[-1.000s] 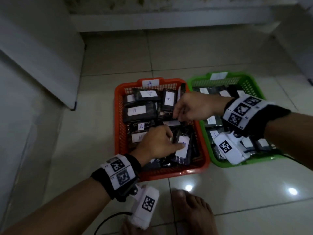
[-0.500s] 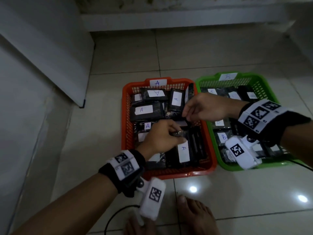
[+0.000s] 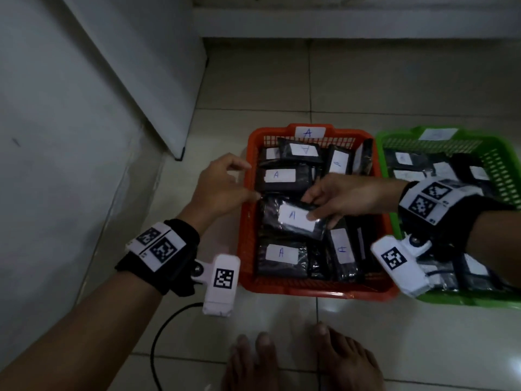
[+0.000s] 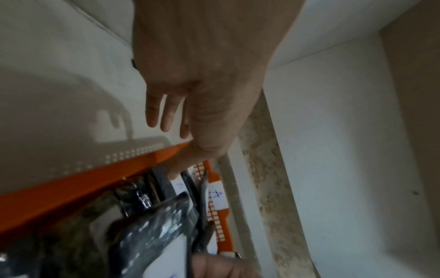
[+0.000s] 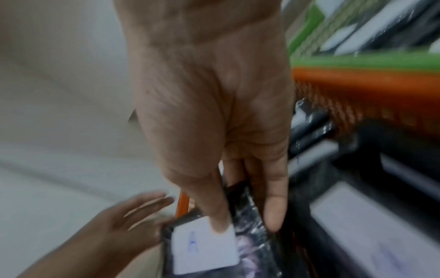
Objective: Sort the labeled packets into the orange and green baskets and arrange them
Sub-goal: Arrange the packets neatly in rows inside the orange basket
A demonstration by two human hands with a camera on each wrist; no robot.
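The orange basket (image 3: 244,249) marked A is packed with black packets bearing white A labels. My right hand (image 3: 346,198) reaches across it and pinches one A packet (image 3: 293,218) over the basket's middle. In the right wrist view the thumb lies on the packet (image 5: 204,250) label and the fingers (image 5: 273,206) are behind it. My left hand (image 3: 222,187) hovers at the basket's left rim, fingers spread, one fingertip by the packet's left edge. In the left wrist view, the left hand (image 4: 202,65) holds nothing above the orange rim (image 4: 71,188). The green basket (image 3: 501,165) stands to the right with labeled packets.
A white wall panel (image 3: 127,80) runs along the left, with its corner near the orange basket. Bare feet (image 3: 304,359) rest on the tiled floor just in front of the baskets. A black cable (image 3: 158,334) trails from the left wrist.
My left hand has left the packets, moved to the orange basket's left rim and opened. My right hand has come down and now pinches an A packet in the basket's middle.
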